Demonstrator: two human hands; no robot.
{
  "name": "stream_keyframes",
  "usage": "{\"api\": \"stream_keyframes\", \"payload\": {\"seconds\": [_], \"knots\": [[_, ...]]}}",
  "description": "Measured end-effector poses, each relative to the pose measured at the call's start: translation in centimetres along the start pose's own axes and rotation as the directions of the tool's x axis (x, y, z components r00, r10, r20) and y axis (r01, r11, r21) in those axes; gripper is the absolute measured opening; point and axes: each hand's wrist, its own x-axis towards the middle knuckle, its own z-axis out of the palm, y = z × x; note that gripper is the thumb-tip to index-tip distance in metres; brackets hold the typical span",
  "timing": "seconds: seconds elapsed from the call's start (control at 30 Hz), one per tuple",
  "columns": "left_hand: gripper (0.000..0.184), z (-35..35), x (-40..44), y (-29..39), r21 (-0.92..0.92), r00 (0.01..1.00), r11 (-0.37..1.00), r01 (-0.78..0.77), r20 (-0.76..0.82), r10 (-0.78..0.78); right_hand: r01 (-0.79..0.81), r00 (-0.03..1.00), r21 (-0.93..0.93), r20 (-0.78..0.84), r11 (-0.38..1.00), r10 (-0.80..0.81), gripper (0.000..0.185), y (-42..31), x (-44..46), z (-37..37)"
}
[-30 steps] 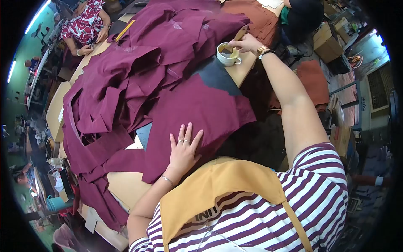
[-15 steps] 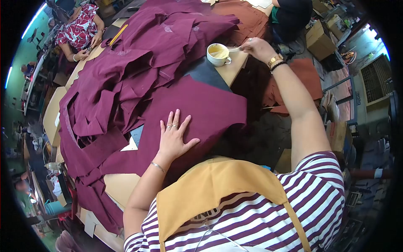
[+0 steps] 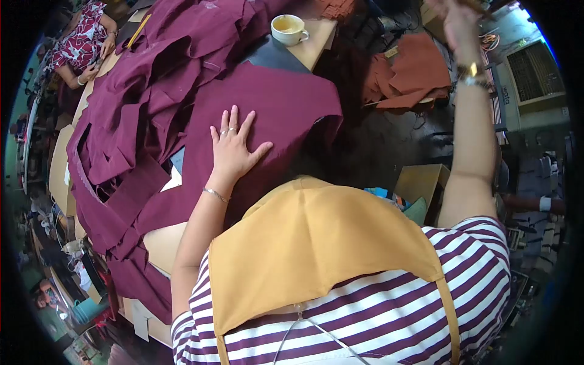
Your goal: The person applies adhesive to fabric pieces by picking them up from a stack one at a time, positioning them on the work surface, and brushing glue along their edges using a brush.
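Observation:
My left hand (image 3: 232,149) lies flat with fingers spread on a smooth maroon fabric piece (image 3: 286,100). Up at the top right edge is my right hand (image 3: 459,24), raised away from the table and smeared by motion. Its fingers are partly cut off, so whether they hold anything is unclear. A white cup (image 3: 288,29) with yellowish contents stands on the table corner, beyond the fabric piece. Under that piece, a dark flat sheet (image 3: 277,53) shows. Heaped maroon fabric (image 3: 137,103) covers the table on the left.
A yellow pencil-like stick (image 3: 139,31) lies by the heap's far edge. Another person (image 3: 82,39) in a red patterned top sits at the far left. Rust-coloured fabric (image 3: 410,73) is stacked off to the right. A cardboard box (image 3: 423,185) stands beside me on the right.
My right hand has moved from beside the cup up and right, out over the floor. The view has shifted, while my left hand stays flat on the fabric.

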Motion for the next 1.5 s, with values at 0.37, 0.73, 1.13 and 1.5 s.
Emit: {"api": "stream_keyframes", "payload": {"seconds": [0.37,0.73,1.13,1.5], "knots": [[0.087,0.3,1.2,0.1,0.004,0.998,0.998,-0.057,0.018,0.057,-0.039,0.895,-0.465,0.378,0.885,0.238,0.012,9.1,-22.4,2.3],[0.087,0.4,1.2,0.1,0.005,0.999,0.999,-0.049,0.005,0.049,-0.007,0.865,-0.722,0.343,0.692,0.367,0.014,8.4,-21.2,-2.1],[0.088,0.9,2.4,-0.4,0.008,0.994,0.994,-0.112,-0.007,0.112,0.074,0.729,-0.681,0.536,0.729,0.427,0.013,8.1,-20.1,0.2],[0.089,1.3,7.0,-0.7,0.003,0.968,0.969,-0.247,0.047,0.247,0.128,0.708,-0.461,0.662,0.878,0.244,0.009,8.1,-21.2,2.1]]}}
